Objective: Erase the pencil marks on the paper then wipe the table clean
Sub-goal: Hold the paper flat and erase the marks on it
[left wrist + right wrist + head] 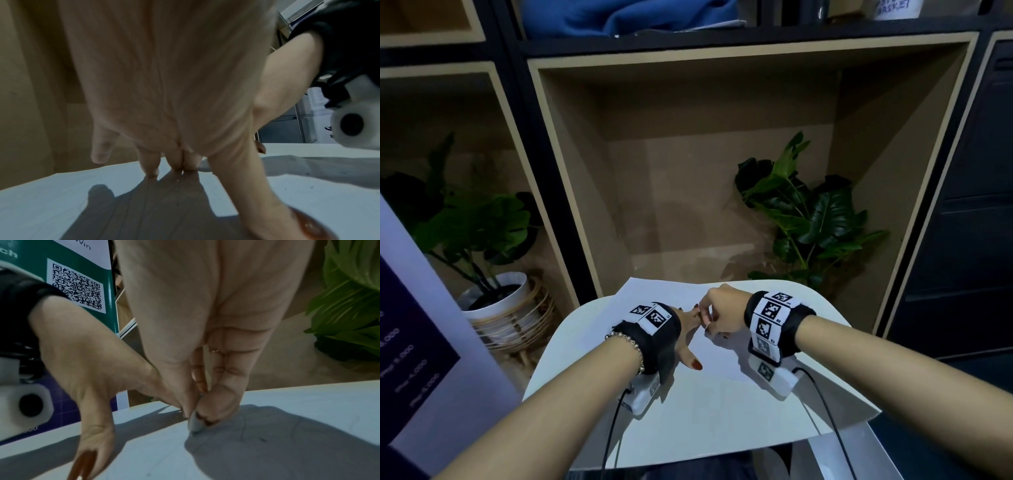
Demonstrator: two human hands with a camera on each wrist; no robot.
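A white sheet of paper [664, 298] lies on the small white table [705, 418], its far corner reaching past the table's back edge. My left hand [688, 329] rests flat on the sheet, fingers straight [152, 165], holding it down. Just to its right, my right hand [717, 315] pinches a small grey-white eraser [195, 423] between thumb and fingertips, its tip touching the paper [164, 459]. Faint pencil lines [244, 430] show in the hand's shadow beside the eraser. In the head view the eraser is mostly hidden by the fingers.
A potted plant in a white pot on a rattan stand [496, 301] sits left of the table, and a leafy plant [801, 212] stands behind it to the right. A wooden shelf cubby [688, 154] is beyond. A printed banner [414, 325] stands at the left. Camera cables [822, 404] trail over the table's front.
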